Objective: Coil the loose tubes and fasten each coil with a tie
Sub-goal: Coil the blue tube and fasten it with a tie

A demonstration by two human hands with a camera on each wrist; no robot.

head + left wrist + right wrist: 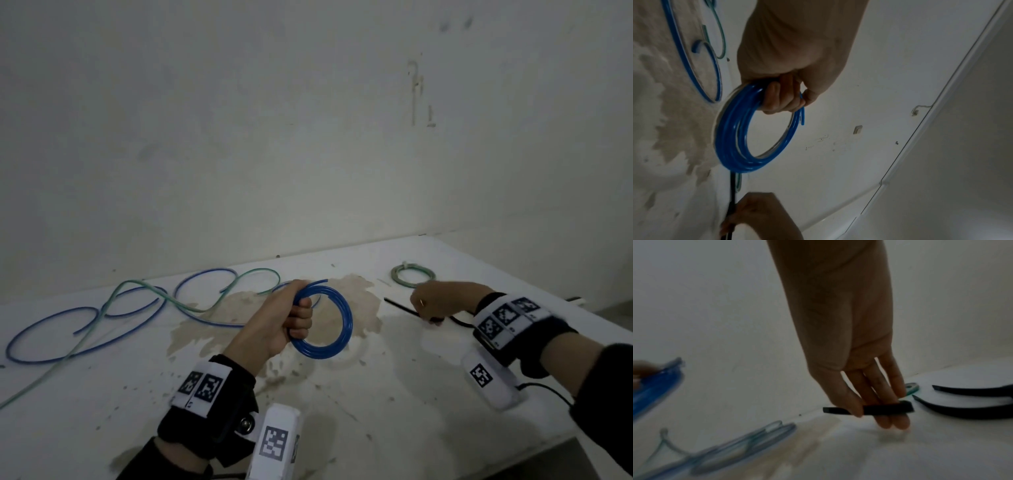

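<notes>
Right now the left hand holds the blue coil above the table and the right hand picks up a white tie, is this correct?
Not quite: the tie is black, not white, as the right wrist view shows. The rest stands: the left hand holds the blue coil above the table, and the right hand picks up the tie.

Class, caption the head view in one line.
Left hand grips blue coil; right hand pinches black tie.

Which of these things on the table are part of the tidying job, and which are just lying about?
Part of the job:
- blue coil, gripped by the left hand
- black tie, pinched by the right hand
- loose tubes, blue and green, not yet coiled
- green coil, already tied
- spare ties

Just there:
- stained table
- wall
</notes>
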